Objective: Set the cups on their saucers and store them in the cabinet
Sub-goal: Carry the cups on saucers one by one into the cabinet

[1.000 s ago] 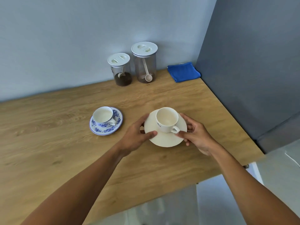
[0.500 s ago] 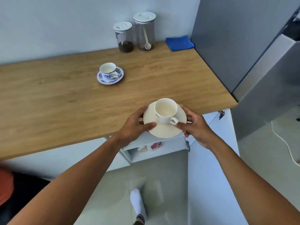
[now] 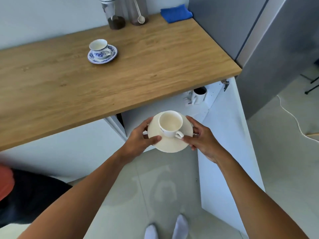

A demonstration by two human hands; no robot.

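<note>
A wooden countertop (image 3: 120, 69) fills the upper part of the scene, with a white cabinet (image 3: 198, 104) seen open beneath its front edge, its door (image 3: 229, 152) swung out to the right. Inside, a white mug (image 3: 199, 96) is visible on the shelf. In front of that opening, clear of the counter, a cream saucer (image 3: 170, 143) is carried level with a cream cup (image 3: 170, 124) seated upright on it, handle turned toward the carrier. The saucer is gripped at opposite rims: the left hand (image 3: 139, 141) is closed on the left rim, thumb pressed on top and fingers underneath, and the right hand (image 3: 202, 139) is closed on the right rim in the same way, its thumb just beside the cup's handle. A second, blue-patterned cup (image 3: 99, 48) is left standing on its matching saucer (image 3: 110, 56) on the counter, well apart. At the back, two clear canisters (image 3: 115, 16) and a folded blue cloth (image 3: 176, 13) are set against the wall. The set is judged light but stiff, glazed and breakable; the cup is only resting, so it can slide if tilted. A rim grip kept level is judged the safest hold.
</note>
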